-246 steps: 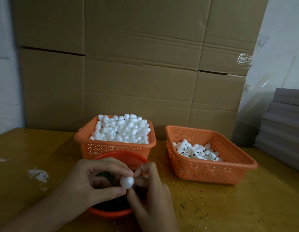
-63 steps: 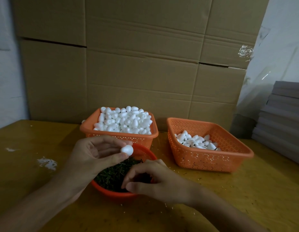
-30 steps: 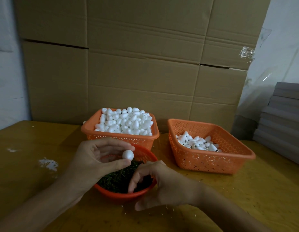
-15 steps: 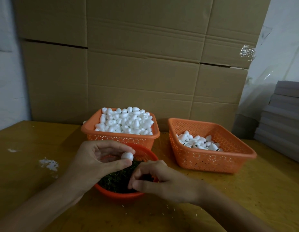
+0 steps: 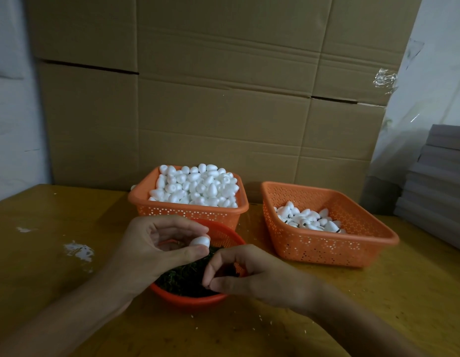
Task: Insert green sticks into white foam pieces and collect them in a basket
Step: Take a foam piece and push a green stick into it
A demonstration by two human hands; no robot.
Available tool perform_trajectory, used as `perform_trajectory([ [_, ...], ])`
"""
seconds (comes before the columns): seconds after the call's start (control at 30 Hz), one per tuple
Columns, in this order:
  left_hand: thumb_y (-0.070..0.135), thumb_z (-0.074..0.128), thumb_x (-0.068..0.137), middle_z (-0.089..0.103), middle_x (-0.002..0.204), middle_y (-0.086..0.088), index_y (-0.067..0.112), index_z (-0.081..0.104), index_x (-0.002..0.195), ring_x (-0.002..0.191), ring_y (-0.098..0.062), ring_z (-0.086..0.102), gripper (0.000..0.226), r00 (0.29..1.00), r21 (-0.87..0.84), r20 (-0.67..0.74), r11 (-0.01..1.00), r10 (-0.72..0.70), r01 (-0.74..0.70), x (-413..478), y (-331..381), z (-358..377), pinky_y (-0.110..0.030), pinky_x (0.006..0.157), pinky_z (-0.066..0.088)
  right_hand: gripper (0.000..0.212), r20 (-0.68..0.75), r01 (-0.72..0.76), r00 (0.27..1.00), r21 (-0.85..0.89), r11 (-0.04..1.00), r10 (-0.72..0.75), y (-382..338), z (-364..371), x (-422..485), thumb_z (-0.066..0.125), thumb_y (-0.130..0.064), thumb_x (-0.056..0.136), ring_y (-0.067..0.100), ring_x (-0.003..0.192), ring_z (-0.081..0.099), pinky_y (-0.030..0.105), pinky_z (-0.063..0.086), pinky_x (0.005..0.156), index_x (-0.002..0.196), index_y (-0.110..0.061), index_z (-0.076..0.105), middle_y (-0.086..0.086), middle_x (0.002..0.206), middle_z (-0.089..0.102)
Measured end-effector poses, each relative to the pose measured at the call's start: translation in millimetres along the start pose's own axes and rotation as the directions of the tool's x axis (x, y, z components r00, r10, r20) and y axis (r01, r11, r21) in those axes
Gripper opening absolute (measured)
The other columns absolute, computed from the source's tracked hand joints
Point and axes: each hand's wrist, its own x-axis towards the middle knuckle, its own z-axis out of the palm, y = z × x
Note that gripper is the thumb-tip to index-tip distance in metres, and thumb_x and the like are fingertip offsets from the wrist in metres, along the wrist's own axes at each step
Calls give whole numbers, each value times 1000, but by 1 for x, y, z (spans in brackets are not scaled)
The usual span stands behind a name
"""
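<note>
Right hand has stopped digging in the red bowl of green sticks, fingertips pinched; whether on a stick, cannot tell. Left hand pinches a foam egg just above, awaiting insertion.

Red bowl: heap of green sticks. White foam egg held just above bowl. Full foam basket behind bowl; part-filled collecting basket right of bowl.

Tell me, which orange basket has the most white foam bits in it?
The left basket, behind the round bowl. It is heaped above its rim with foam pieces; the right basket holds only a small pile.
</note>
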Motion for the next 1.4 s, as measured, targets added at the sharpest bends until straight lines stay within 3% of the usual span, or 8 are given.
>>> perform_trajectory([
  [0.27,27,91,61,82,95,-4,28,84,88,95,-17,78,28,1000,17,6,1000,14,-14,1,-2,-1,-21,81,61,17,-4,17,1000,70,997,-16,-1,1,1,65,-3,102,3,104,62,22,49,95,119,-5,68,-5,107,66],
  [0.47,32,90,60,81,91,-7,28,85,86,90,-22,77,26,1000,20,-18,1000,17,-17,2,-4,-4,-27,83,63,24,5,11,1000,-29,1000,-11,-3,2,2,63,-11,105,2,108,63,21,46,98,127,-12,71,-8,109,68],
  [0.6,34,96,62,80,88,-10,25,85,85,85,-27,76,27,1000,22,-10,1000,-11,11,2,-4,-4,-28,70,63,21,-3,5,1000,-43,999,-5,-3,2,1,63,-12,105,7,115,65,28,47,108,123,-9,73,2,120,73],
  [0.8,29,91,61,79,88,-12,21,84,85,76,-22,74,26,1000,-7,3,1000,-24,24,3,-4,-4,-23,61,58,17,-2,0,1000,-34,999,0,-2,3,0,65,-16,104,-3,113,61,53,33,120,119,-12,71,-12,112,71],
  [0.93,35,98,66,79,90,-14,20,84,87,76,-29,74,29,999,-22,6,999,-38,38,3,-5,-6,-24,62,58,15,-3,17,1000,-19,1000,-17,0,4,0,65,-17,104,1,113,61,57,34,118,119,-14,69,-17,110,68],
  [1.13,37,94,62,80,96,-14,17,82,90,84,-30,77,37,998,-85,-6,994,-68,67,4,-6,-7,-26,69,61,14,-14,46,999,57,997,-45,7,8,3,61,-12,106,9,106,65,55,40,115,119,-8,59,-6,104,70],
  [1.4,26,93,68,80,100,-16,17,80,89,91,-29,79,26,994,-158,-20,982,-106,102,4,-5,-6,-26,68,62,13,-44,95,995,149,984,-89,14,14,8,57,-13,107,18,108,69,62,40,114,116,-5,54,6,105,75],
])
